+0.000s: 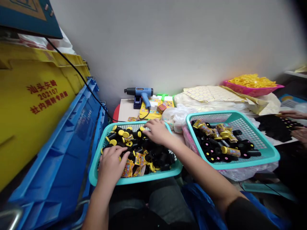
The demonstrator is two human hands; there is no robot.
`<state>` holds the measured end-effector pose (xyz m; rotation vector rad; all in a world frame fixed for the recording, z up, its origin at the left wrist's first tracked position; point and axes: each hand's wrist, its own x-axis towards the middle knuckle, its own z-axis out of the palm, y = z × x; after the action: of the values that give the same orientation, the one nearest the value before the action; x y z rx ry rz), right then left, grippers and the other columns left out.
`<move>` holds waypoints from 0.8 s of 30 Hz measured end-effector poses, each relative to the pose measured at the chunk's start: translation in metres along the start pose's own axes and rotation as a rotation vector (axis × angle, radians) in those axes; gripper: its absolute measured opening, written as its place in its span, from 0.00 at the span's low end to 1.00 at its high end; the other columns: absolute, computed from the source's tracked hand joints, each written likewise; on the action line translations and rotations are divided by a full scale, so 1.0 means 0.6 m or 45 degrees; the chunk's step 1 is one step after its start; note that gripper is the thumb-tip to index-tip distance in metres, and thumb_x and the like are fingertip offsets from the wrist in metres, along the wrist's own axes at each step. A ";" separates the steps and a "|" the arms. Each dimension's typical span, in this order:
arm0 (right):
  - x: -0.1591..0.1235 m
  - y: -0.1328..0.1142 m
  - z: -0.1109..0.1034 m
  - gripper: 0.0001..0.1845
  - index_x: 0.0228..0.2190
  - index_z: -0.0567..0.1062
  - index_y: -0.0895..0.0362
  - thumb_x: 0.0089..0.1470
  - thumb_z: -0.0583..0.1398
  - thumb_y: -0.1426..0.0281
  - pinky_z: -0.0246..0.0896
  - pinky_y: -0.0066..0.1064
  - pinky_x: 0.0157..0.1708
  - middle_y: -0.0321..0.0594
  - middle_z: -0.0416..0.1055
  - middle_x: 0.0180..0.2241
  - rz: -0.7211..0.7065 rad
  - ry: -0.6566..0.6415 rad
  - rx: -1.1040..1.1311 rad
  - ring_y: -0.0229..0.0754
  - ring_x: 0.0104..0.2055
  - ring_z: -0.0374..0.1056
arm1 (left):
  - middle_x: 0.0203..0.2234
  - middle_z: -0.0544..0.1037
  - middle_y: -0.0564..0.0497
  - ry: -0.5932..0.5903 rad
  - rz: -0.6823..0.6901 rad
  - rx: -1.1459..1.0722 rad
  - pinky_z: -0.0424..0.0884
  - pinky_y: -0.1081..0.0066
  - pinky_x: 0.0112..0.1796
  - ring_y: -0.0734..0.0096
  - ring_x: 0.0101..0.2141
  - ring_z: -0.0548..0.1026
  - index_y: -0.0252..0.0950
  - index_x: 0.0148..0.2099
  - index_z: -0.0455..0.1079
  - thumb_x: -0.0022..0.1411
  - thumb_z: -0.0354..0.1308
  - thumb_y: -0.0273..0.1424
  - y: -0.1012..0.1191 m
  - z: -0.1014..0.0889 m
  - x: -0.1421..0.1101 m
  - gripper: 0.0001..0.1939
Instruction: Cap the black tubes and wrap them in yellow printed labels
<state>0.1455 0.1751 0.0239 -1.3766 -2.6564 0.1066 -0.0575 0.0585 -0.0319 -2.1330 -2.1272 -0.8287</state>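
Observation:
In front of me a turquoise basket [96, 172] holds many small black bottles [163, 158] with yellow caps [113, 142], mixed with colourful printed labels [139, 158]. My left hand [112, 163] rests over the basket's left side, thumb and fingers apart, fingertips on the black bottles. At the back of the same basket my right hand [157, 131] reaches in from the right, fingers spread, its tips beside a yellow-capped bottle [141, 129]. I see nothing held in either hand, though the undersides of the fingers are hidden.
On the right, a second turquoise basket [271, 151] holds black bottles and several labelled ones [230, 151]. A blue heat gun [144, 92] stands behind the near basket. Yellow and blue crates [55, 179] wall off the left. A co-worker's hands [298, 132] work at far right near black pieces.

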 end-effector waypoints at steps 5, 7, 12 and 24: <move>0.094 -0.054 0.068 0.20 0.39 0.76 0.64 0.51 0.63 0.61 0.49 0.46 0.53 0.58 0.61 0.55 -0.097 -0.137 -0.015 0.59 0.56 0.54 | 0.37 0.78 0.45 -0.154 -0.013 0.110 0.64 0.61 0.39 0.53 0.41 0.70 0.39 0.42 0.77 0.61 0.54 0.36 0.012 0.006 -0.008 0.13; 0.098 -0.052 0.070 0.20 0.39 0.76 0.66 0.48 0.65 0.63 0.50 0.45 0.53 0.59 0.63 0.53 -0.104 -0.129 0.007 0.59 0.57 0.54 | 0.37 0.78 0.45 -0.140 0.009 0.104 0.64 0.61 0.39 0.54 0.41 0.70 0.39 0.42 0.77 0.61 0.53 0.35 0.018 0.001 -0.009 0.13; 0.050 -0.033 0.026 0.19 0.46 0.73 0.60 0.54 0.60 0.63 0.59 0.36 0.44 0.51 0.72 0.43 -0.011 -0.070 0.136 0.50 0.47 0.66 | 0.33 0.76 0.44 -0.188 0.034 0.094 0.64 0.61 0.39 0.54 0.40 0.69 0.39 0.35 0.76 0.57 0.57 0.42 0.055 -0.003 -0.003 0.13; -0.131 0.010 0.026 0.13 0.31 0.75 0.57 0.55 0.51 0.68 0.59 0.29 0.34 0.36 0.70 0.31 0.253 0.201 1.558 0.38 0.33 0.64 | 0.31 0.82 0.49 -0.334 -0.339 -0.340 0.70 0.67 0.33 0.60 0.33 0.79 0.40 0.44 0.73 0.57 0.53 0.37 0.046 -0.019 0.005 0.15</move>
<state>0.1922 0.1143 -0.0002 -1.0561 -1.6539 1.2963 -0.0362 0.0552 -0.0113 -2.2177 -2.6126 -0.9475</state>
